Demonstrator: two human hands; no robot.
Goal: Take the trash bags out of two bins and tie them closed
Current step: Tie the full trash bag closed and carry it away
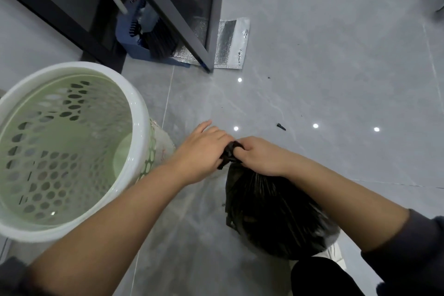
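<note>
my left hand (200,149) and right hand (258,155) both pinch the twisted neck of the black trash bag (271,211), fingers curled tight; it sits on the floor (312,79) beside the bin (72,146).

This looks like a home's bathroom or utility corner. It has glossy grey marbled floor tiles (312,55) and a dark metal-framed glass door (192,2). A blue plastic dustpan (125,36) and a black-bristled broom (158,41) are stowed behind the door, and a pale green perforated plastic bin (139,113) stands nearby.

Dim even indoor light, ceiling-lamp glare spots on glossy floor (312,94), wide-angle bending, blurred edges
</note>
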